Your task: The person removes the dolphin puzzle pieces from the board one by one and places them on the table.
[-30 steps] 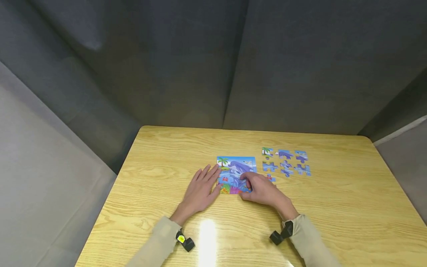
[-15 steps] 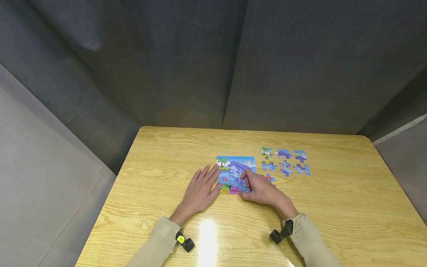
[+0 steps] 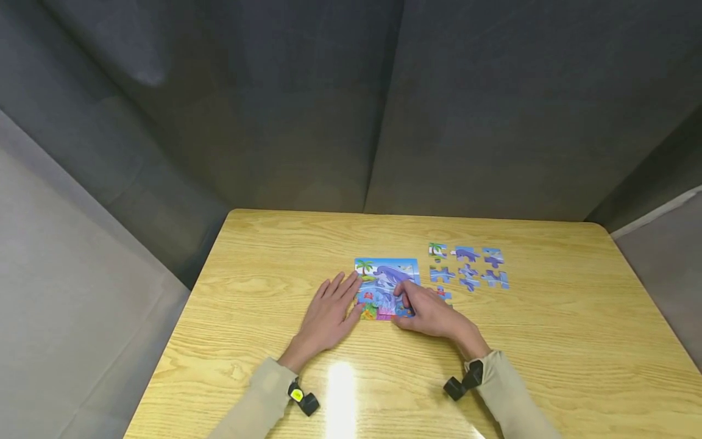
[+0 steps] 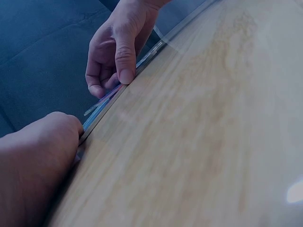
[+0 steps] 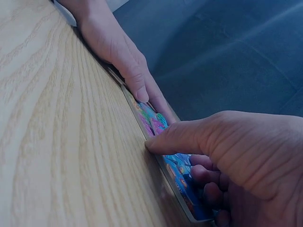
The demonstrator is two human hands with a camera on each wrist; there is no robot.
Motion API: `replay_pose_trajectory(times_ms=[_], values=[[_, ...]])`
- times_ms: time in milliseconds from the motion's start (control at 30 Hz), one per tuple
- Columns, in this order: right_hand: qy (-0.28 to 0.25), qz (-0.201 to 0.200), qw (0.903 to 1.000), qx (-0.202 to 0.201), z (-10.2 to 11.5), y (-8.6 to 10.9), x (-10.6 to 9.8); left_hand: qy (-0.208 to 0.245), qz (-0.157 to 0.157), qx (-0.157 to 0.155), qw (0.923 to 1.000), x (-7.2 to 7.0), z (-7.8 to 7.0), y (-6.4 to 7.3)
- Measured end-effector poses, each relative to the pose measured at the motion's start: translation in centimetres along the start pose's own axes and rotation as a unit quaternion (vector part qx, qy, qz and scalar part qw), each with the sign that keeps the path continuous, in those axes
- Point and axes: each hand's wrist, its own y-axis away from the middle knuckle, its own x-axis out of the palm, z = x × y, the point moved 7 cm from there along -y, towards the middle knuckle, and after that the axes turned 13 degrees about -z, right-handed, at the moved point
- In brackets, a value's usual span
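Note:
A dolphin jigsaw puzzle (image 3: 386, 271) lies on the wooden table, its picture showing a palm, sea and coral. My left hand (image 3: 329, 311) rests flat with fingers spread over the puzzle's left edge. At the lower right, my right hand (image 3: 430, 310) pinches a puzzle piece (image 3: 387, 303) with pink coral, tilted up from the picture along its lower edge. The left wrist view shows this raised piece (image 4: 94, 107) slanting above the board under the right fingers. In the right wrist view, the right thumb (image 5: 165, 140) lies at the puzzle's near edge, and the other fingers curl over it.
Several loose puzzle pieces (image 3: 470, 270) lie in rows right of the puzzle, the lowest partly hidden by the right hand. Dark curtain panels (image 3: 307, 122) stand behind the table (image 3: 263, 256). Light glares off its front part.
The pink coral piece has risen out of the flat picture, first showing a dark gap, then shifting away from the lower edge. The left hand stays in place.

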Motion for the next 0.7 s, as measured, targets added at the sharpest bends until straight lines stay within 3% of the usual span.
replay_pose_trajectory(times_ms=[433, 700], values=[[0.001, 0.008, 1.0, -0.004, 0.19, 0.08, -0.04, -0.016, -0.001, -0.011, 0.9998, 0.13, 0.03, -0.08], [0.006, 0.01, 0.9999, -0.001, 0.17, 0.05, 0.2, -0.031, 0.006, -0.047, 0.9984, 0.38, -0.13, -0.03]])
